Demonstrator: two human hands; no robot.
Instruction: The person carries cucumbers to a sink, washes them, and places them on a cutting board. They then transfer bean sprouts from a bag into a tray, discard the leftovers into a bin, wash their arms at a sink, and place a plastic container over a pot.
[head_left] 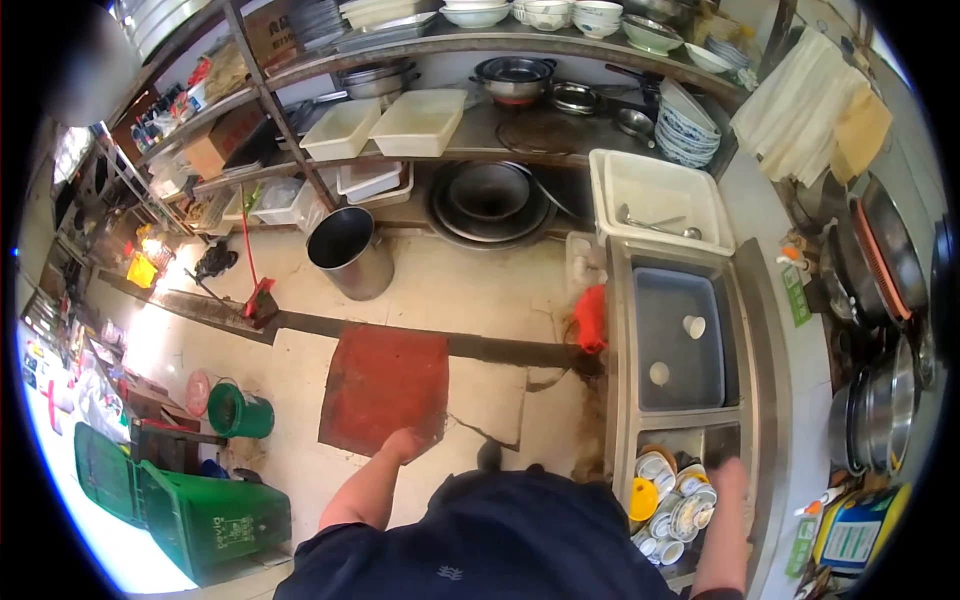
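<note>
My left hand (405, 442) hangs low in front of me and overlaps the red floor mat (385, 385) in this view. It is small and its fingers do not show clearly. My right hand (731, 472) reaches down at the right side of the near sink basin (715, 440), beside a heap of dishes, its fingers hidden and smeared. In that heap are white cups (668, 551), a yellow round piece (643, 498) and a dish with food scraps (691, 517). The far basin holds a grey tub (655, 340), where a white cup (693, 326) and a round white piece (659, 373) lie.
Beyond the sink sits a white tray (612, 175) with ladles (655, 222). A tall metal bin (350, 262) stands on the floor. Green bins (215, 525) are at the left. Shelves (480, 45) of bowls and pans line the back, and pans (880, 260) hang at right.
</note>
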